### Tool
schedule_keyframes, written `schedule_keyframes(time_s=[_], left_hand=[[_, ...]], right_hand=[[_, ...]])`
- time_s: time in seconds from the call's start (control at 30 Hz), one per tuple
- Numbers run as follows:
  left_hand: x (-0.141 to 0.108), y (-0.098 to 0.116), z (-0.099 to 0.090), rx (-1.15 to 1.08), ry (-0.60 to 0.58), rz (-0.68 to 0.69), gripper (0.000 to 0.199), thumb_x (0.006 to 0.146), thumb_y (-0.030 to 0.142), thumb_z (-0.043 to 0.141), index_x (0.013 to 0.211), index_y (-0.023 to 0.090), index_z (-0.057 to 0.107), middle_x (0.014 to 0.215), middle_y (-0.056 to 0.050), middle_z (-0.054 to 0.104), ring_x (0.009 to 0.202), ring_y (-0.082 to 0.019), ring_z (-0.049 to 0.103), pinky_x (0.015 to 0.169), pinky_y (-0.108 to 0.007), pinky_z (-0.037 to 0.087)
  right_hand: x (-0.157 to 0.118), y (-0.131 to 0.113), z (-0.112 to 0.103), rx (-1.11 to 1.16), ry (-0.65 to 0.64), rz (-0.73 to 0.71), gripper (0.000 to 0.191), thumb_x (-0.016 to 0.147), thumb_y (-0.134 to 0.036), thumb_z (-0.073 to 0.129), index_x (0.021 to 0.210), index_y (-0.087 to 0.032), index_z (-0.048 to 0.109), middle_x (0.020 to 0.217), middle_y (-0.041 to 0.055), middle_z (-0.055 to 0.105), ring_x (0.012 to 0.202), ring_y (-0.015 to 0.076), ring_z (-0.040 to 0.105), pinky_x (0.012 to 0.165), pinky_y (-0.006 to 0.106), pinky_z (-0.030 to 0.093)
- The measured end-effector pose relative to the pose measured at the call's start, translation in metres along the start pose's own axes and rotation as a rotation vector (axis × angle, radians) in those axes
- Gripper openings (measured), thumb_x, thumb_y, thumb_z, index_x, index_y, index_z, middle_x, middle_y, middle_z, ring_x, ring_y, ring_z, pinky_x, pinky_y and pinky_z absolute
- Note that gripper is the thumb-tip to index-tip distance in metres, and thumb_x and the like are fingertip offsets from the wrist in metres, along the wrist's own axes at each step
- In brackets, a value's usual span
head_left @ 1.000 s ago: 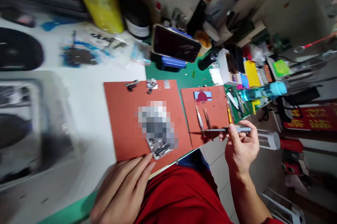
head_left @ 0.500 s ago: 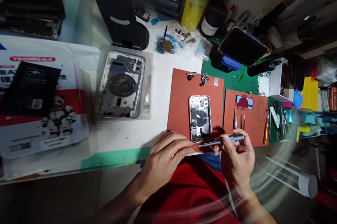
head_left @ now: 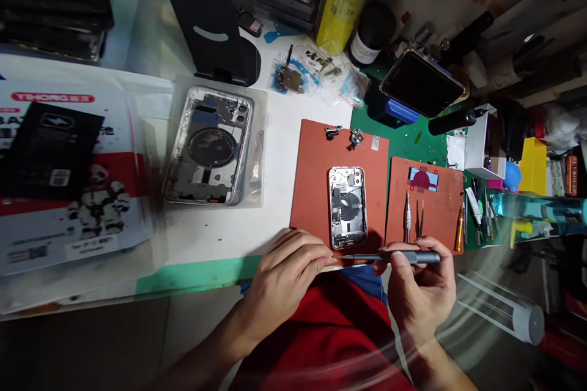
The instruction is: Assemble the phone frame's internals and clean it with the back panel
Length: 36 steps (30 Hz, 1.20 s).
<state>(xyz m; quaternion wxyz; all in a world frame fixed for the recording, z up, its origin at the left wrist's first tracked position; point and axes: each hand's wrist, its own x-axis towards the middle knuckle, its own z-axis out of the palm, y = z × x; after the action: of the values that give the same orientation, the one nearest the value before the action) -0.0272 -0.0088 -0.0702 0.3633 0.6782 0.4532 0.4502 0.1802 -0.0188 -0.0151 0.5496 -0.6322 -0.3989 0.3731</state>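
My right hand [head_left: 419,281] is closed around a grey precision screwdriver [head_left: 403,257], held nearly level with its thin tip pointing left. That tip reaches the fingertips of my left hand [head_left: 291,268], which are pinched together at the mat's front edge; whatever they hold is too small to make out. Just beyond the screwdriver, an opened phone housing [head_left: 348,207] with its inner parts exposed lies on an orange-brown mat [head_left: 312,195]. Small metal phone parts [head_left: 356,138] sit near the mat's far edge.
A second opened phone housing [head_left: 211,146] lies on clear plastic to the left. On the right-hand mat [head_left: 394,219] are another screwdriver [head_left: 408,216], tweezers [head_left: 422,218] and a gold-coloured tool [head_left: 459,229]. A phone [head_left: 422,82] rests on a stand at the back right.
My right hand has shifted a little to the right and turned the screwdriver flatter, its tip still at my left fingertips. My left hand has hardly moved.
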Motion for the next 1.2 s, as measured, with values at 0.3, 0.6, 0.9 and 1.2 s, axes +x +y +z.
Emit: schedule_keyframes(time_s=[0.3, 0.6, 0.9, 1.2], left_hand=[[0.0012, 0.0027, 0.0001, 0.056, -0.005, 0.008, 0.012, 0.104, 0.010, 0.066, 0.106, 0.022, 0.067, 0.095, 0.001, 0.075, 0.088, -0.014, 0.067, 0.085, -0.032, 0.055], [0.0021, 0.0035, -0.0025, 0.064, -0.018, 0.000, 0.014, 0.104, 0.008, 0.065, 0.105, 0.022, 0.066, 0.095, 0.000, 0.074, 0.087, -0.015, 0.067, 0.085, -0.033, 0.054], [0.0038, 0.0053, -0.0023, 0.062, -0.033, -0.008, 0.015, 0.104, 0.007, 0.066, 0.107, 0.022, 0.066, 0.095, 0.001, 0.073, 0.087, -0.014, 0.065, 0.085, -0.032, 0.053], [0.0036, 0.0060, -0.0046, 0.057, -0.036, -0.007, 0.016, 0.102, 0.007, 0.066, 0.108, 0.022, 0.067, 0.096, 0.000, 0.074, 0.087, -0.015, 0.067, 0.085, -0.033, 0.054]], right_hand=[[-0.0061, 0.0002, 0.0002, -0.074, 0.010, -0.068, 0.040, 0.090, -0.020, 0.087, 0.118, -0.024, 0.059, 0.092, 0.0019, 0.085, 0.071, 0.0237, 0.084, 0.059, 0.033, 0.069], [-0.0090, -0.0003, -0.0034, -0.096, 0.013, -0.099, 0.040, 0.090, -0.016, 0.086, 0.119, -0.027, 0.061, 0.092, 0.0028, 0.084, 0.078, 0.0253, 0.084, 0.063, 0.036, 0.069], [-0.0098, -0.0018, -0.0021, -0.075, -0.017, -0.104, 0.043, 0.091, -0.011, 0.085, 0.122, -0.028, 0.061, 0.093, 0.0022, 0.085, 0.080, 0.0240, 0.084, 0.064, 0.035, 0.070], [-0.0104, -0.0005, -0.0080, -0.150, -0.034, -0.130, 0.044, 0.089, -0.013, 0.087, 0.121, -0.027, 0.061, 0.093, 0.0029, 0.084, 0.078, 0.0246, 0.084, 0.066, 0.037, 0.070]])
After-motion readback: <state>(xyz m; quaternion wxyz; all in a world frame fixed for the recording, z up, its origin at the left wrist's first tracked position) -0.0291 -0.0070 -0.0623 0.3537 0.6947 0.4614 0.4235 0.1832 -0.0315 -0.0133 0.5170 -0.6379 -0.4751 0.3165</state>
